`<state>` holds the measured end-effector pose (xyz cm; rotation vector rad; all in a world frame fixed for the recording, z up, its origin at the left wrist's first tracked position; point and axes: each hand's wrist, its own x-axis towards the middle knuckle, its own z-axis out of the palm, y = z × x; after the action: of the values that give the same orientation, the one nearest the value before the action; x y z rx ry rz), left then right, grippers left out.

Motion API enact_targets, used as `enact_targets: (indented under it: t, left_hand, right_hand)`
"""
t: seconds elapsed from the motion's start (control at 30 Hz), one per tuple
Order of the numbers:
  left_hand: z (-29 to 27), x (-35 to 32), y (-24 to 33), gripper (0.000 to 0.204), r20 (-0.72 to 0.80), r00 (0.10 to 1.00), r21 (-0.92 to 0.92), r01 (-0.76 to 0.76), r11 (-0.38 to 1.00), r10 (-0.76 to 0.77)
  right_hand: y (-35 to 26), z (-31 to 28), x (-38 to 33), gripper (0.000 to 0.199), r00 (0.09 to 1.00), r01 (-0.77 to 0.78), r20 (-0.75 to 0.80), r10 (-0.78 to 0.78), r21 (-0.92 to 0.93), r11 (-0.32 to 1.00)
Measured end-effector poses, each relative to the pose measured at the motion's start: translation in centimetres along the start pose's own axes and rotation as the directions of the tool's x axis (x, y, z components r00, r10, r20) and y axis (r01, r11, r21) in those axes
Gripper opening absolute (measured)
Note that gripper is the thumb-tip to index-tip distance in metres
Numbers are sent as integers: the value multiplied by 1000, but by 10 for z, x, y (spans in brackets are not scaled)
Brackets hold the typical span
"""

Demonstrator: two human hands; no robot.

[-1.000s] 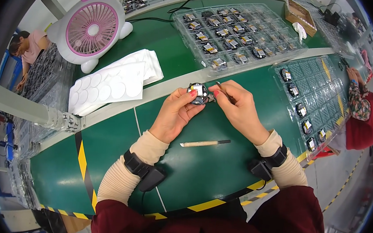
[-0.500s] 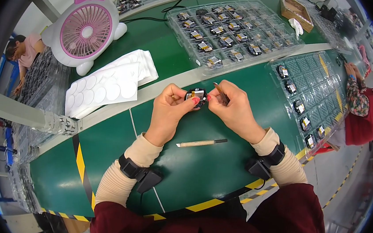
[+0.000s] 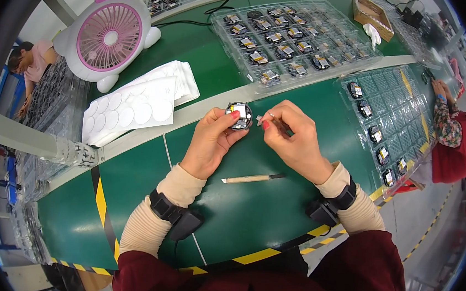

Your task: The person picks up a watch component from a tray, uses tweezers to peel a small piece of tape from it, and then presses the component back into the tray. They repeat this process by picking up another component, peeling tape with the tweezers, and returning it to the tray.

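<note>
My left hand point(image 3: 211, 141) is closed on a round black electronic module point(image 3: 240, 125), its thumb on the silver-and-white face. To its right, apart from the module, my right hand point(image 3: 295, 141) is closed too. A small pale piece point(image 3: 259, 120) sticks out of its pinched thumb and forefinger. The same hand also holds a thin brownish stick-like tool point(image 3: 277, 120), mostly hidden by the fingers. Below both hands a craft knife point(image 3: 252, 179) with a light wooden handle lies on the green table point(image 3: 259, 225), its slanted blade toward the left.
Sheets of white round stickers point(image 3: 131, 106) lie left, below a pink-and-white fan point(image 3: 110, 38). A clear tray point(image 3: 331, 40) of similar modules stands at the back; another tray point(image 3: 388, 112) is at right. Behind them sits a wooden box point(image 3: 373, 16). A co-worker point(image 3: 456, 132) works at far right.
My right hand has drawn away from the module to the right, a small pale piece in its fingertips. My left hand has tilted the module, so more of its face shows.
</note>
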<state>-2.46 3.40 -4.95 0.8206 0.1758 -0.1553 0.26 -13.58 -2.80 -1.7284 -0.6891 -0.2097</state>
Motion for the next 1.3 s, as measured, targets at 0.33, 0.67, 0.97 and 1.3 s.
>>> enact_targets:
  t: [0.33,0.67,0.97,1.3]
  left_hand:
    - [8,-3,1,9,-4,995,71,-100,992,101]
    - [11,-5,-9,16,63,948,340,-315,886,313]
    - [16,-9,-15,17,115,876,479,-462,747,469]
    - [12,-6,-3,10,-42,989,64,-140,988,142]
  right_hand:
    - [12,-3,3,12,971,-214,108,215,-21,977]
    - [10,-3,3,12,941,-326,129,314,81,942]
    - [19,7,-3,11,973,-229,31,229,18,973]
    - [13,-4,1,15,901,-434,100,422,197,879]
